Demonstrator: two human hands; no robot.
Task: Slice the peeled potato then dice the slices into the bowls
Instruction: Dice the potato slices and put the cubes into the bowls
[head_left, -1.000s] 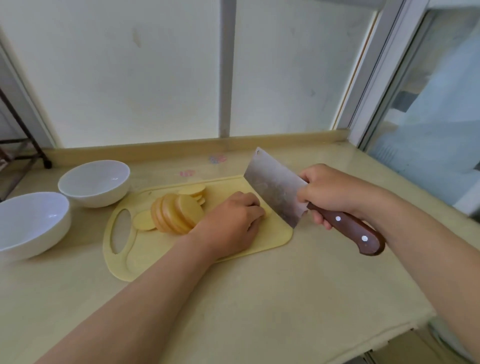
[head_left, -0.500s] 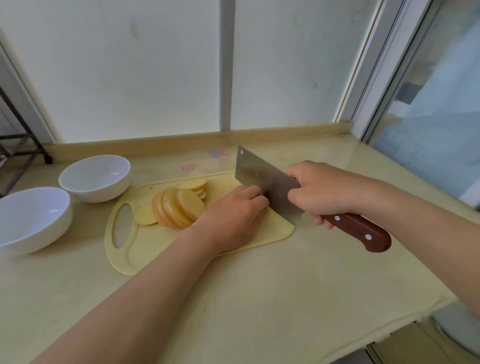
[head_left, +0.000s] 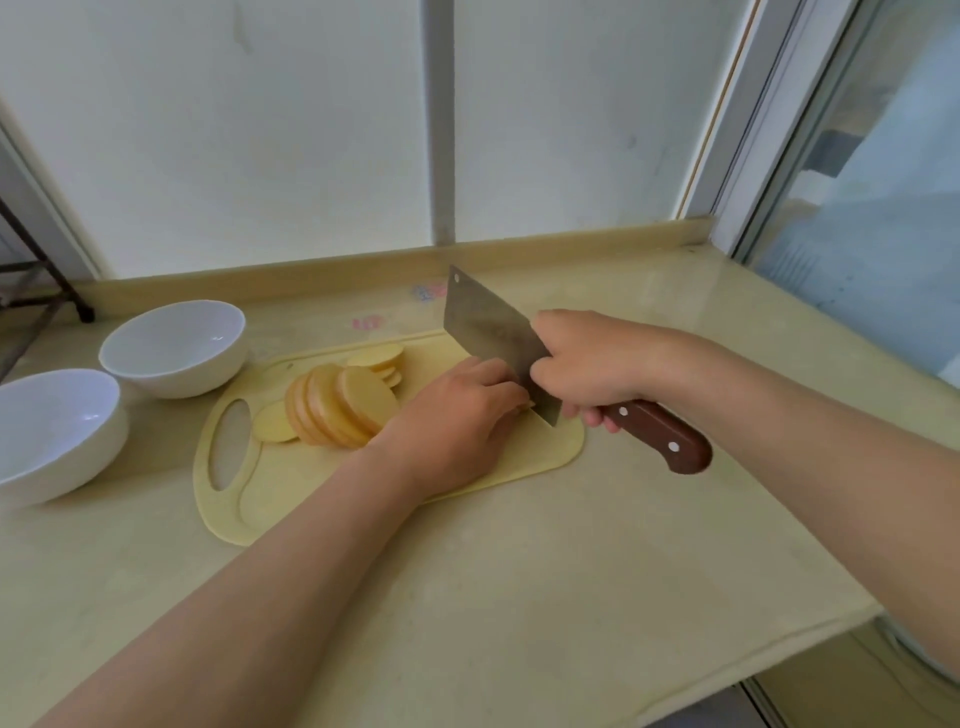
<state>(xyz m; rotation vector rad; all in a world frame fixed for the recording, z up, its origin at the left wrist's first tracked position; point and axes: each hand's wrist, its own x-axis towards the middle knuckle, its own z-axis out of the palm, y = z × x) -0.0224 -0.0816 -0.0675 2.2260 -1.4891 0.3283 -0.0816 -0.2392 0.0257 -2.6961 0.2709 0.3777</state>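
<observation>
Two bowls (head_left: 174, 353) at the bench's (head_left: 519, 597) left, board (head_left: 291, 483) beside them, slices (head_left: 337, 405) fanned on it, left grip (head_left: 452, 426) curled over the mostly hidden potato (head_left: 525, 405), right grip (head_left: 592, 364) wrapped round the cleaver (head_left: 488, 332) handle, blade against the left knuckles.

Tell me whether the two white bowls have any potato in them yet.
Empty, both. The near bowl and the far bowl show only bare white insides; the potato slices lie on the cutting board.
</observation>
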